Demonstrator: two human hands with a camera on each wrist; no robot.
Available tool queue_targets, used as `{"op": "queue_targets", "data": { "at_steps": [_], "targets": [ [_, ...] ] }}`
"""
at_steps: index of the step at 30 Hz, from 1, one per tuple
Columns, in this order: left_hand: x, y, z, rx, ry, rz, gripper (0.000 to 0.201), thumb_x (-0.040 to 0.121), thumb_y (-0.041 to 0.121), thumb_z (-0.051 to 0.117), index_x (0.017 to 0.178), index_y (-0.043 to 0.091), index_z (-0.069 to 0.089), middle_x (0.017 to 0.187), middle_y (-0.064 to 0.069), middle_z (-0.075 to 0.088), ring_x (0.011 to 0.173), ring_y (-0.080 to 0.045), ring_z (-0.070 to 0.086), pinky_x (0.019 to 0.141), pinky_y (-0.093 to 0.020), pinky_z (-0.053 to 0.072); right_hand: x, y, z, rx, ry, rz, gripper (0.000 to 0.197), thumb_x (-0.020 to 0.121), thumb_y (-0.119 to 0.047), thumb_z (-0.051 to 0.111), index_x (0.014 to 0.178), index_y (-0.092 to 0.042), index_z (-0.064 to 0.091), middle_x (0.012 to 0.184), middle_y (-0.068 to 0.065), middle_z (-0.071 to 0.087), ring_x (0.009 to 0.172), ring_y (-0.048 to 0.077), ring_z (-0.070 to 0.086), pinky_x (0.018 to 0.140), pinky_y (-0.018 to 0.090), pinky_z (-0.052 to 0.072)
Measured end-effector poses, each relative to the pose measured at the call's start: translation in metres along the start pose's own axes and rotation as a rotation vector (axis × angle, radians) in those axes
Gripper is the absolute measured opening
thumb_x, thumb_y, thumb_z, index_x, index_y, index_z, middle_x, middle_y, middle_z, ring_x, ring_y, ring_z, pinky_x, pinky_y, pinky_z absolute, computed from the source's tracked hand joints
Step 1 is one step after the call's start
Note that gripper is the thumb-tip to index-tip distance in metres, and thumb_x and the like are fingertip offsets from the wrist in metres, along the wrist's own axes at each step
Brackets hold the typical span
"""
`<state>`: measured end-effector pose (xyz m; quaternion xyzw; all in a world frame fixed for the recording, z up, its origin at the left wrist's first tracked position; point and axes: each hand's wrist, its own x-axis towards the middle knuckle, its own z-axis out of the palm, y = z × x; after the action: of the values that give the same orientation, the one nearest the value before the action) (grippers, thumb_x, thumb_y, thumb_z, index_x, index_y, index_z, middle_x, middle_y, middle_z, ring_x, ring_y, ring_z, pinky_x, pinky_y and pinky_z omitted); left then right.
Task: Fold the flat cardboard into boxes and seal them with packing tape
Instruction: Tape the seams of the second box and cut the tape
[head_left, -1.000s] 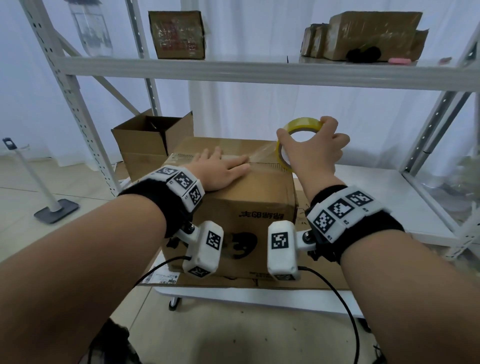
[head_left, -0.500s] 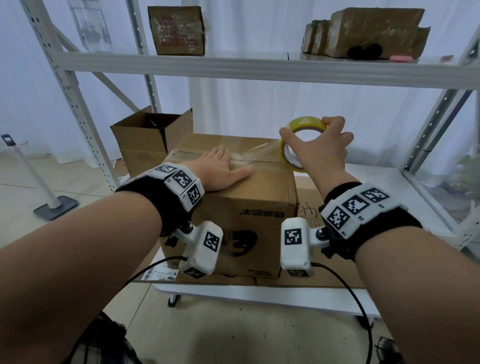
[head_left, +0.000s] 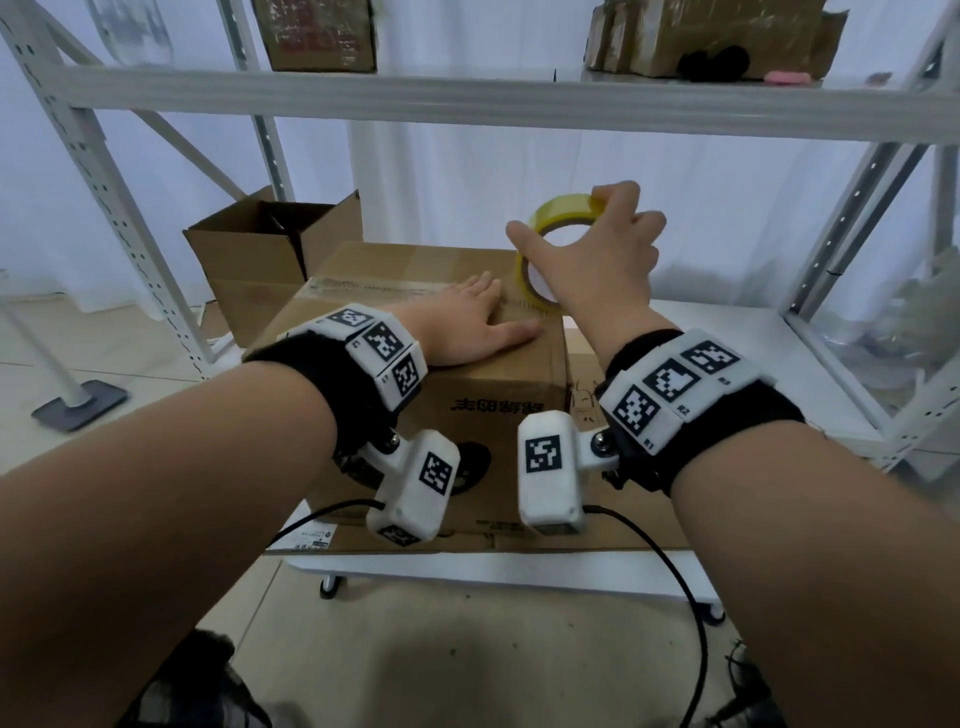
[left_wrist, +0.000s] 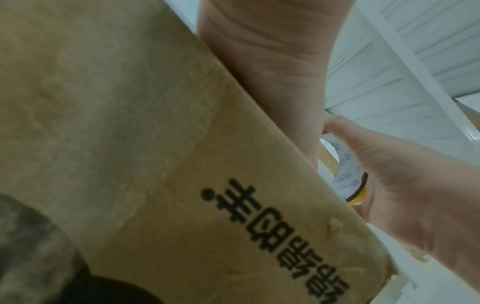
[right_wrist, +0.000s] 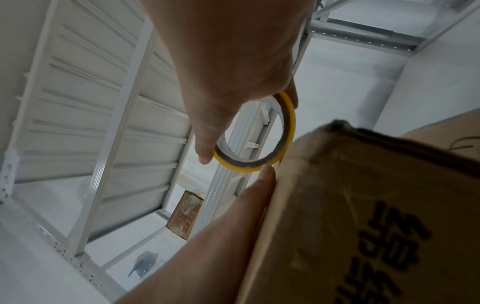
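White metal shelving rack (head_left: 467, 104): work surface. Closed brown cardboard box (head_left: 467, 395) at centre; sealing step judged in hand. Open brown carton (head_left: 270, 244) at 10 o'clock, clear of path. Left hand (head_left: 467, 322) flat, fingers straight, pressing box top. Right hand (head_left: 597, 260) clamped on yellow packing tape roll (head_left: 561, 218) at box's 2 o'clock edge. Next: draw strip past edge, press down.

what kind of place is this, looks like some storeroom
Probably a storeroom or packing area: white metal shelving holds cardboard boxes, and the right hand holds a tape roll over a box.
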<state>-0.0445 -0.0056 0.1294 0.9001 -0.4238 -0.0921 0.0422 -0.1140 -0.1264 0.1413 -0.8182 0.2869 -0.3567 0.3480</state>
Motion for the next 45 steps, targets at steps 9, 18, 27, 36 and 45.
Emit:
{"op": "queue_targets", "data": {
  "at_steps": [9,18,27,36,45],
  "targets": [
    [0.001,-0.006,0.001,-0.117,0.023,-0.024,0.096,0.089,0.069,0.038,0.154,0.015,-0.008,0.162,-0.002,0.007,0.148,-0.017,0.012,0.117,-0.035,0.013,0.004,0.002,-0.007,0.052,0.016,0.062,0.076,0.071,-0.058,0.073,0.128,-0.027,0.035,0.12,0.003,0.038,0.112,0.029,0.049,0.086,0.037,0.044],
    [-0.003,-0.001,0.002,-0.076,0.023,-0.025,0.088,0.093,0.064,0.034,0.154,0.014,-0.004,0.162,-0.003,0.0,0.149,-0.015,0.002,0.117,-0.03,0.005,0.003,0.0,-0.005,0.017,0.033,0.081,0.074,0.073,-0.055,0.073,0.131,-0.026,0.038,0.129,0.005,0.037,0.118,0.029,0.043,0.08,0.033,0.036],
    [-0.002,-0.003,0.002,-0.073,0.018,-0.013,0.091,0.092,0.066,0.033,0.153,0.01,-0.007,0.162,-0.004,-0.006,0.149,-0.014,-0.002,0.117,-0.029,0.001,0.006,-0.007,-0.012,-0.073,0.048,0.018,0.075,0.071,-0.052,0.075,0.131,-0.026,0.038,0.131,0.004,0.035,0.12,0.027,0.04,0.079,0.035,0.035],
    [-0.002,-0.002,0.001,-0.026,-0.016,-0.008,0.087,0.093,0.066,0.028,0.153,0.014,-0.007,0.161,-0.003,-0.011,0.148,-0.014,-0.005,0.118,-0.031,-0.001,0.008,0.017,-0.025,-0.19,0.042,0.07,0.072,0.072,-0.048,0.076,0.13,-0.024,0.039,0.132,0.007,0.036,0.122,0.03,0.039,0.082,0.04,0.037],
    [0.0,-0.002,0.005,0.03,-0.013,-0.042,0.087,0.091,0.07,0.023,0.154,0.017,-0.006,0.16,-0.01,-0.014,0.148,-0.022,-0.009,0.12,-0.038,-0.003,0.004,0.038,-0.019,-0.131,-0.018,0.181,0.071,0.073,-0.049,0.074,0.13,-0.024,0.038,0.131,0.008,0.036,0.121,0.031,0.04,0.08,0.037,0.038]
  ]
}}
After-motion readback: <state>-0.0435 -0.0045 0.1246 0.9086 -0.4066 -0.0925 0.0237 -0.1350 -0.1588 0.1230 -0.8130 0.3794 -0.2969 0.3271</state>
